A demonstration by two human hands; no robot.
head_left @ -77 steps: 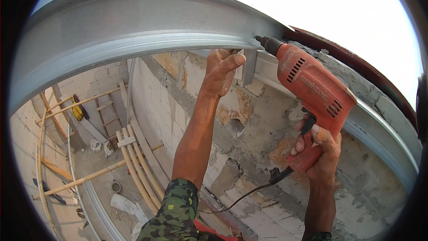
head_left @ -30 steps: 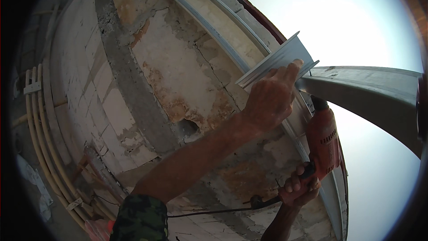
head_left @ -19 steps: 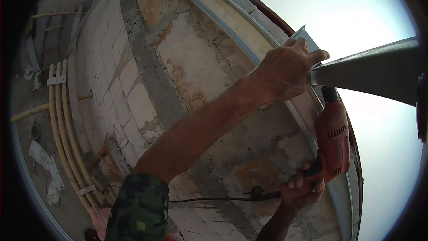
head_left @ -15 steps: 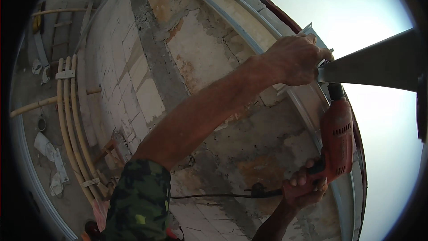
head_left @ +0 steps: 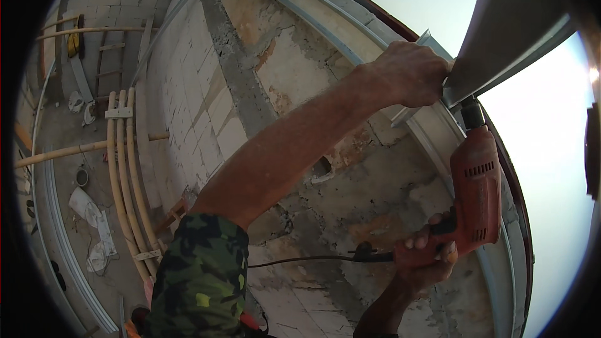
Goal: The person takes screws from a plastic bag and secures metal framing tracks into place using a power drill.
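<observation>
My left hand (head_left: 416, 75) reaches up from a camouflage sleeve (head_left: 199, 275). Its fingers close at the lower end of a wide grey metal profile (head_left: 507, 31); the fingertips are partly hidden. Lower down, my right hand (head_left: 429, 253) grips the handle of a red corded power drill (head_left: 476, 184), index finger by the trigger. The drill points upward, with its black chuck (head_left: 472, 114) right under the profile's end. The bit's tip cannot be seen. Behind both hands runs a galvanized metal channel (head_left: 432, 134) along the wall's top.
A rough patched wall (head_left: 294, 69) fills the middle. The drill's black cable (head_left: 313, 258) crosses in front of it. Far below at left are wooden poles (head_left: 122, 175), a ladder (head_left: 109, 66), a white bag (head_left: 91, 222) and long metal profiles (head_left: 72, 263) on the floor.
The metal profile has swung from pointing right to pointing steeply up and right. My left hand has turned slightly with it. The drill stays beneath its end; the view has shifted a little.
</observation>
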